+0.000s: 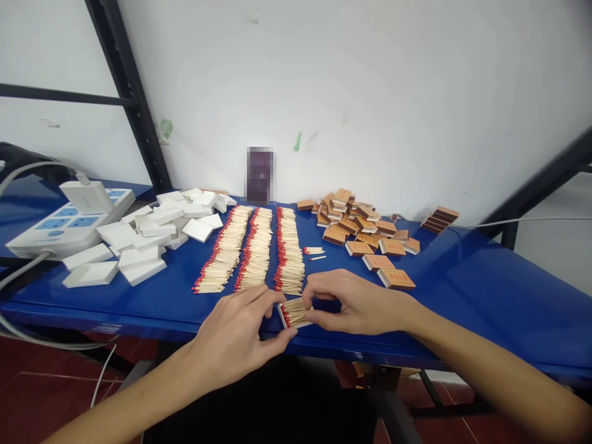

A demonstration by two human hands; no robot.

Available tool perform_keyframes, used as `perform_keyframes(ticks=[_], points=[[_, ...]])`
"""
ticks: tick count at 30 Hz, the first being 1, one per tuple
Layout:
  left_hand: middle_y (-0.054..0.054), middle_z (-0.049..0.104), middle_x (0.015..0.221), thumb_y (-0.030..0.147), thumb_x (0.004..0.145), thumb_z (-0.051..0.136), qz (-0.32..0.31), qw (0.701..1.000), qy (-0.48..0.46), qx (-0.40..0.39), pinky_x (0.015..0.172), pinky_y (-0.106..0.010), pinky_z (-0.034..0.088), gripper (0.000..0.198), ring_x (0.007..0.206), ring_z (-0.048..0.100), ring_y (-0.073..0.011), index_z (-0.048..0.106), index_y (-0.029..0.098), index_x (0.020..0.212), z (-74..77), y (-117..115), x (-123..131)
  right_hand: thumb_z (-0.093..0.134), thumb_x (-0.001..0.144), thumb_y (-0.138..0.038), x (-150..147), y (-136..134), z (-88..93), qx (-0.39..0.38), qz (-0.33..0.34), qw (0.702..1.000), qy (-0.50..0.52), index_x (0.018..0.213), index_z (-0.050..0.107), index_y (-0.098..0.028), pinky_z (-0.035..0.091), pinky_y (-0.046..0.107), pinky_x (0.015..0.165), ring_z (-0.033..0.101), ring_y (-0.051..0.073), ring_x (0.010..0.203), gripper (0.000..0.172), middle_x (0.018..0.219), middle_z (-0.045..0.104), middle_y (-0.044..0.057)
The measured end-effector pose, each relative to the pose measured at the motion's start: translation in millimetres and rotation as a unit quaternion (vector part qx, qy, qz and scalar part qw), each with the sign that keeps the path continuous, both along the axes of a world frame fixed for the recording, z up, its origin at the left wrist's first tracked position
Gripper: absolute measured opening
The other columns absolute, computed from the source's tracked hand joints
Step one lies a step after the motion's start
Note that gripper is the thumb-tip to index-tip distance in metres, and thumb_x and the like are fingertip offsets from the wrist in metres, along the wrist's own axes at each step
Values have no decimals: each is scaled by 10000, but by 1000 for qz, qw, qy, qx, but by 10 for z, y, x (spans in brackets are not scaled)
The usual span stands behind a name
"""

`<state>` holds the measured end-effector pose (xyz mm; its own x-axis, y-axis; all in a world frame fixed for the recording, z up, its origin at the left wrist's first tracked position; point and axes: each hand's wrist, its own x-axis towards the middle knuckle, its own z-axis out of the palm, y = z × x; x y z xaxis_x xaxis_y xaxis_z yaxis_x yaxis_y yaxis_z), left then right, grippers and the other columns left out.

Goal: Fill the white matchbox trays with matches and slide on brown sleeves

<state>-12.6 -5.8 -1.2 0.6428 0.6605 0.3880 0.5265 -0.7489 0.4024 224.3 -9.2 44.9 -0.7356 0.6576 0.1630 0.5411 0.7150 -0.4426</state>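
Observation:
A small white matchbox tray [280, 317], filled with red-tipped matches [293, 312], sits at the table's front edge. My left hand [238, 327] grips its left end between thumb and fingers. At the other end, my right hand [356, 302] pinches the bare ends of the matches with thumb and index finger; its fingertips partly cover the tray. Just beyond my hands lie three long rows of matches, a left row [226, 250], a middle row [255, 250] and a right row [289, 250], heads to the left. A few loose matches [314, 251] lie beside the right row.
White trays [152, 231] are heaped on the left, near a power strip [50, 231] with a plugged-in charger [87, 197]. Orange-brown matchboxes [361, 225] are piled on the right, with a small stack [439, 219] farther right. A blurred dark object [259, 177] leans against the wall.

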Motion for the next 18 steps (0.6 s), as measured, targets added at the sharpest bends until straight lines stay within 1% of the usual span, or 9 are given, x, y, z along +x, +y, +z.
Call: perform_keyframes(ticks=[2, 4, 6, 8, 10, 12, 14, 18], points=[[12, 623, 815, 364, 878, 644, -1, 1000, 1, 9, 647, -290, 458, 193, 729, 618, -174, 607, 217, 997, -3, -1, -6, 535, 943, -283, 34, 42, 6, 26, -24, 999, 8, 837, 590, -182, 349, 242, 607, 447, 106, 611, 156, 717, 549, -20], [9, 622, 812, 361, 882, 638, -3, 1000, 1, 19, 651, -295, 464, 203, 722, 619, -176, 605, 209, 1012, -6, 1, -8, 510, 946, -282, 113, 115, 0, 79, -93, 993, -6, 829, 588, -183, 334, 252, 601, 444, 116, 603, 172, 688, 536, -15], [3, 622, 813, 359, 887, 631, -6, 1000, 0, 27, 649, -294, 468, 202, 722, 621, -177, 605, 202, 1012, -7, 5, -6, 526, 923, -276, 231, 216, -34, 131, -177, 974, -49, 897, 610, -189, 326, 266, 614, 465, 145, 639, 124, 681, 534, -4], [-3, 624, 821, 361, 891, 624, -8, 999, 0, 32, 642, -289, 467, 201, 725, 623, -177, 604, 200, 1010, -7, 10, -4, 548, 906, -295, 361, 327, -90, 153, -234, 955, -94, 1013, 623, -200, 328, 279, 631, 487, 178, 685, 162, 683, 540, 5], [-5, 624, 823, 366, 897, 617, -8, 999, 0, 36, 631, -285, 464, 199, 718, 621, -174, 603, 199, 1006, -6, 13, -4, 538, 915, -325, 469, 424, -148, 135, -251, 951, -119, 1076, 617, -204, 323, 278, 617, 496, 181, 668, 217, 683, 541, 3], [-5, 622, 824, 366, 900, 612, -8, 999, 4, 34, 620, -284, 459, 195, 713, 619, -173, 602, 200, 1002, -5, 15, -4, 513, 932, -342, 532, 489, -186, 109, -249, 954, -124, 1096, 613, -198, 313, 271, 589, 487, 164, 616, 240, 679, 539, -5], [-3, 616, 822, 372, 899, 614, -7, 999, 6, 30, 623, -291, 461, 203, 713, 616, -177, 602, 201, 1006, -4, 17, -2, 494, 946, -348, 551, 522, -200, 97, -245, 957, -121, 1104, 616, -190, 309, 268, 575, 473, 151, 583, 254, 672, 538, -9], [0, 608, 820, 377, 899, 613, -8, 1000, 10, 23, 645, -304, 471, 208, 720, 613, -179, 603, 202, 1010, 2, 12, 0, 483, 964, -344, 542, 543, -196, 91, -243, 957, -128, 1102, 639, -184, 317, 272, 588, 482, 149, 579, 263, 665, 550, -6]])
